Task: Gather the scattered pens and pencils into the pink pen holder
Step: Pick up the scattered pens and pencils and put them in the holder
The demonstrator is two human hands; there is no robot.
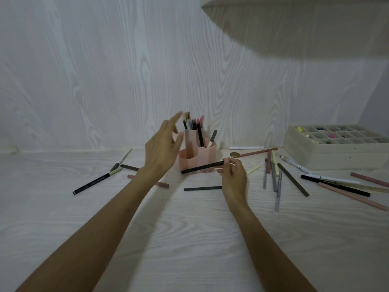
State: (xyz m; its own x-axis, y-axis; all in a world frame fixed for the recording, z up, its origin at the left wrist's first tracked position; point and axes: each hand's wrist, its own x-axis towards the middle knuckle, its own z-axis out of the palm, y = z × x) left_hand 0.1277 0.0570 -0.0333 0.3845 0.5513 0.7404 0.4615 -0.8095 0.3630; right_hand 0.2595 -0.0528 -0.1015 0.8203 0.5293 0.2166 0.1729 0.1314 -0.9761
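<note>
A pale wood-grain table (189, 239) runs back to a matching wall panel; the pink pen holder (196, 157) stands just above centre, with several pens upright in its tall back compartment and one grey-capped pen leaning in a lower one. The left hand (163, 149), at 9 o'clock of the holder and just beside it, is raised with fingers spread, released and grasping nothing; it is blurred. The right hand (233, 172), at 5 o'clock of the holder, pinches a black pen (202, 167) by its right end; the pen lies nearly level across the holder's front. A dark pencil (203, 188) lies flat at 6 o'clock; more pens scatter at 3 and 8 o'clock; a compartmented tray (334, 144) sits far at 3 o'clock.
</note>
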